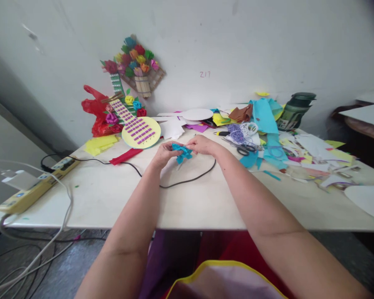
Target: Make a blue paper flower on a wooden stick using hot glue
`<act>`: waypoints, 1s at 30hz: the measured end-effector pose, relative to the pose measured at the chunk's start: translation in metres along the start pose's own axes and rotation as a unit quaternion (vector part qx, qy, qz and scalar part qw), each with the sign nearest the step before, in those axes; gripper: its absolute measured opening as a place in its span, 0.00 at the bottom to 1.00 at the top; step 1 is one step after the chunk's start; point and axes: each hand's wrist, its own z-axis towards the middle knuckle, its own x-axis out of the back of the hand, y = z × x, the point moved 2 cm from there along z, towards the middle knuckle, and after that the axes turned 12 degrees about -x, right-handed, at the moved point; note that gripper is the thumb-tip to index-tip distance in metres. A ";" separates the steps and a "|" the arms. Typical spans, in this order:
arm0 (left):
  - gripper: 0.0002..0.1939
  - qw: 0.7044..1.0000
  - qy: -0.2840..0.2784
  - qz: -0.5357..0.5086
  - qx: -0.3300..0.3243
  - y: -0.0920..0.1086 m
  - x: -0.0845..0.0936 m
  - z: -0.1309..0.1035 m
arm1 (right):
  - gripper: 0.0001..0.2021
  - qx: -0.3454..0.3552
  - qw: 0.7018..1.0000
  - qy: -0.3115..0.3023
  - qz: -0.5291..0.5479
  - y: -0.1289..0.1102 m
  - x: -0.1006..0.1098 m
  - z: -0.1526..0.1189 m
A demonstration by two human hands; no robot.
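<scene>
Left hand: the left hand (165, 154) grasps the crumpled blue paper piece (182, 153) between thumb and fingers, just above the surface (202, 207)
Right hand: the right hand (203, 145) has its fingertips drawn together at the right edge of the blue paper piece; whether they grip it I cannot tell
Blue paper piece: held between the two hands over the middle of the surface, with a thin pale tip showing beneath it
Black cable: the black cable (191, 181) loops across the surface below the hands and runs left toward the yellow power strip (40, 186), where a white charger (20, 180) is plugged in
Guitar shape: the yellow guitar shape (140, 132) with purple stripes leans at the back left, near a red plastic bag (97, 112); a strip of red paper (126, 157) lies in front of it
Wall: a basket of paper flowers (141, 66) on a diamond-shaped backing is up on the wall (237, 50), right of which "217" is written in red
Right side: black-handled scissors (245, 149) lie near a purple yarn bundle (236, 133), with light blue paper (264, 116) beside them, and a dark green bottle (296, 111) stands behind the paper scraps (311, 153)
</scene>
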 end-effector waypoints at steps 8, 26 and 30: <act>0.20 0.999 0.027 -0.017 0.019 -0.003 0.001 0.002 | 0.13 -0.004 0.992 0.098 -0.082 -0.007 0.002 -0.003; 0.07 0.985 0.058 -0.107 0.125 -0.008 0.002 0.001 | 0.14 0.030 0.931 0.155 -0.330 -0.031 -0.007 -0.011; 0.08 0.982 0.077 -0.113 0.134 -0.009 0.003 0.001 | 0.15 0.062 0.920 0.147 -0.359 -0.034 -0.010 -0.012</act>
